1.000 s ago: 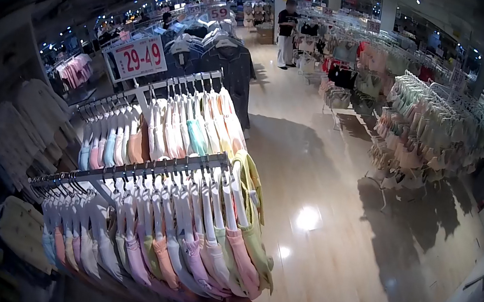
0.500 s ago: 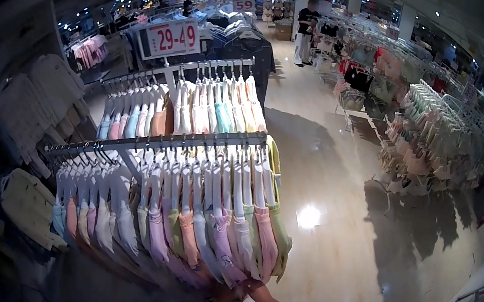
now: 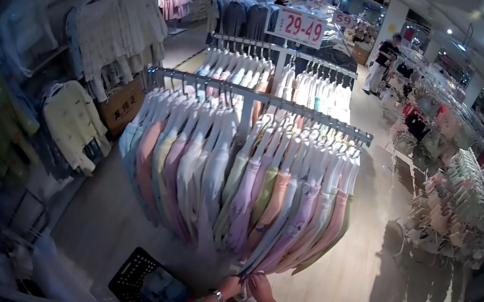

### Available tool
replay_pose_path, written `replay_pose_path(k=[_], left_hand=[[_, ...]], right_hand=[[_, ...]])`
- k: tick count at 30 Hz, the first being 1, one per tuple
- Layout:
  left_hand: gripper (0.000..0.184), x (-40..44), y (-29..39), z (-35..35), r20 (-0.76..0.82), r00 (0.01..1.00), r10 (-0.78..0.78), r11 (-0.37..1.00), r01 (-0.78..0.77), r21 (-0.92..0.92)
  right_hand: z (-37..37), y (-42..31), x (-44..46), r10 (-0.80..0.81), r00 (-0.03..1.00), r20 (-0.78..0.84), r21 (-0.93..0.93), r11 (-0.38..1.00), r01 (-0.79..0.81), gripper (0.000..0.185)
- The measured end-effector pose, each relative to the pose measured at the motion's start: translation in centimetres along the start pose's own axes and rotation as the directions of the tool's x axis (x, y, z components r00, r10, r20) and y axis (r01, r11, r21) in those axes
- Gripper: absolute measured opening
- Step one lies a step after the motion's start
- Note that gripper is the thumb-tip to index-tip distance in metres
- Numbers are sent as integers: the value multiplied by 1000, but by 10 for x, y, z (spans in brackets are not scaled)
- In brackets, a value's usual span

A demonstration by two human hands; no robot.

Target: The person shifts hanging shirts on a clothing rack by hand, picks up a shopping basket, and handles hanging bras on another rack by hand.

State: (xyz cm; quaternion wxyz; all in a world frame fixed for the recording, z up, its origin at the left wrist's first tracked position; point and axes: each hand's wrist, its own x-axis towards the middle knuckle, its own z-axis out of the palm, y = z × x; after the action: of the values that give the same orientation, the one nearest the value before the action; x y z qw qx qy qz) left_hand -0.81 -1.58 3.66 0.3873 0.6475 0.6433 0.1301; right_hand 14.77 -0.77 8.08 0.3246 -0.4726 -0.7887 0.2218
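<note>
My left hand [image 3: 230, 287], with a watch [image 3: 217, 294] on its wrist, is closed at the lower end of the hanging pastel garments. Beside it, my right hand [image 3: 259, 287] is closed too, its fingers pinching at the same spot. Between them shows a small pale piece of garment [image 3: 243, 289]; which hanger it belongs to I cannot tell. Above both hands a row of pastel garments [image 3: 298, 219] in lilac, peach, green and white hangs from white hangers on the front rail [image 3: 301, 108] of a rack.
At my left is a black perforated basket [image 3: 133, 271] with something bluish inside. Tops [image 3: 117, 32] hang along the left wall, near a brown box [image 3: 122, 105]. Racks of small garments [image 3: 458, 208] line the right. A person [image 3: 382, 62] stands farther up the aisle, and a 29-49 sign [image 3: 299, 28] tops the rack.
My view has swung left, so the rack appears farther right. Both hands now show more plainly at the garments' lower ends, and the black basket has come more into view.
</note>
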Motion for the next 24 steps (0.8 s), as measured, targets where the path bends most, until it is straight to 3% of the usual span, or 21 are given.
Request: replay_pose_path(k=[3,4,7,8,11,12,15,17,18,19,20,24], left_hand=[[28,-22,-16,-18,-100,994,40,999,-42,-23],[26,-33,-24,-19,-231,967,109,989,-130,-77],[24,-51,-51,-27,-289,938,190,959,-241,-149],[21,-60,-56,-37,-221,966,132,975,-166,-145],[20,-102,-57,-80,-352,935,46,992,-84,-94],[21,-116,-64,-94,-415,907,78,994,-105,-43],[24,-164,-93,-115,-536,840,86,996,-79,37],[32,-204,-104,-111,-389,908,-155,966,57,-252],[38,-230,-98,-114,-287,917,-278,941,200,-273],[43,-241,-133,-86,-232,932,-279,950,232,-211],[45,-253,-155,-72,-112,935,-336,926,306,-223],[41,-270,-175,-40,-59,918,-392,920,391,-17]], right_hand=[[13,-19,-17,8,993,-120,-7,1000,-9,21],[18,-22,-29,77,991,-106,-66,994,-84,25],[35,-35,-63,203,977,-64,-1,979,-203,27],[43,-40,-74,272,962,-7,47,961,-272,30],[66,-65,-92,151,978,144,90,982,-165,34],[57,-102,-78,170,934,314,153,962,-227,37],[77,-159,-61,-86,946,313,147,988,41,41],[104,-173,-61,-213,878,429,64,977,205,45],[118,-178,-58,-259,842,474,23,959,282,47],[140,-173,-66,-282,805,522,21,948,318,51],[141,-182,-68,-210,812,545,53,975,217,45],[125,-188,-67,-98,749,655,143,990,5,28]])
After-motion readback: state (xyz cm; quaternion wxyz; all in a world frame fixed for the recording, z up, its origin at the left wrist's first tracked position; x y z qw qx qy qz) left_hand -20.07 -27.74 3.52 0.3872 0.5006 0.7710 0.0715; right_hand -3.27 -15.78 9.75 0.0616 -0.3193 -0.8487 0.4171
